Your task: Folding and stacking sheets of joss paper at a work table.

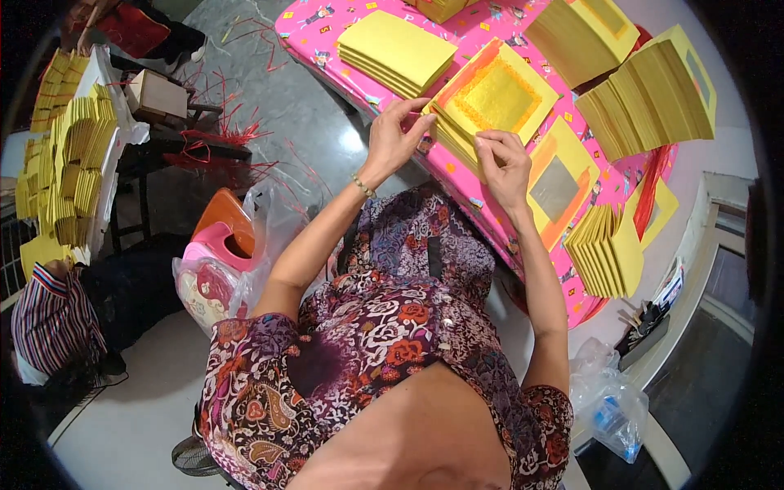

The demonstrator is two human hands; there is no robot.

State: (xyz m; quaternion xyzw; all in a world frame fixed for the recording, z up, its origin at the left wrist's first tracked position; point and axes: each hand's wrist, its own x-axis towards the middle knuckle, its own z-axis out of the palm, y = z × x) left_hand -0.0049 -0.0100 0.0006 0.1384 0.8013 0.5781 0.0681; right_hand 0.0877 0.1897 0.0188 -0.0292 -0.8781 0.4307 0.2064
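Observation:
On the pink table a stack of yellow joss paper (500, 96) lies in front of me, its top sheet bearing a gold square with an orange border. My left hand (400, 140) pinches its left corner between thumb and fingers. At the near corner my right hand (502, 163) has thumb and fingers pressed together on the paper's edge. Just right of that hand lies another joss paper sheet (559, 188) with a silver square and orange stripes. A folded yellow bundle (398, 53) rests beyond my left hand.
More folded yellow bundles (645, 102) stand at the table's right side, with a fanned bundle (606, 249) near its right end and red strings (651, 192) beside them. Left are a bench with red strings (216, 147), a pink plastic container (224, 245) and a person in a striped shirt (57, 327).

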